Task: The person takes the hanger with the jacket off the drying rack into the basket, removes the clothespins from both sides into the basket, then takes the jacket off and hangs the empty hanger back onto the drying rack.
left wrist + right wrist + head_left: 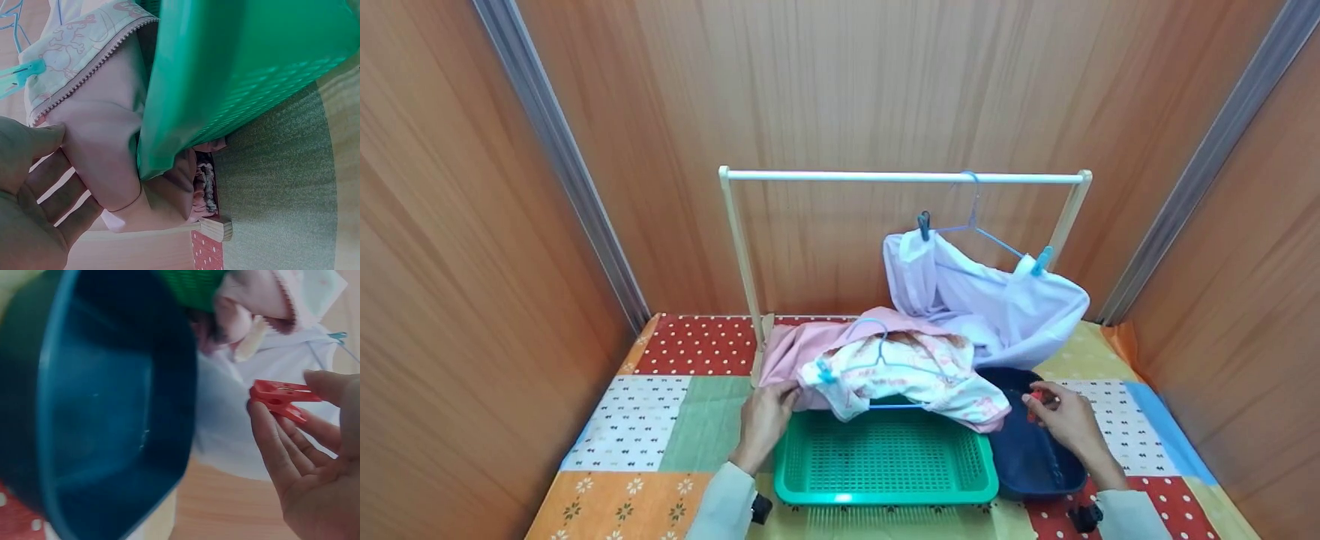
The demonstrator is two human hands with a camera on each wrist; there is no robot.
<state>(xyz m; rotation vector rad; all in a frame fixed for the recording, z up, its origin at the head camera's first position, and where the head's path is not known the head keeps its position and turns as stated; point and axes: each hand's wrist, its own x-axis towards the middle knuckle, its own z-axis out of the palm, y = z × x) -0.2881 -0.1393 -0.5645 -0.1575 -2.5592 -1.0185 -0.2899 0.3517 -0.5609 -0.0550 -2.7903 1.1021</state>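
A pink zip jacket [107, 101] with a pale printed lining lies over the back of the green basket [885, 498]. At its left edge my left hand [765, 424] pinches the cloth, thumb in front and fingers behind. A blue wire hanger [896, 406] lies across the printed lining, and a light blue clothespin [28, 70] clips the jacket's left side. My right hand [1069, 424] holds a red clothespin [281, 396] between thumb and fingertips, over the dark blue basin [107, 382].
Behind, a rack with a white rod [840, 176] bears a hanger with a white garment [990, 300], clipped by a dark clothespin [924, 225] and a light blue clothespin [1041, 260]. Wooden panels [840, 90] enclose the back and sides. A patchwork cloth [630, 420] covers the surface.
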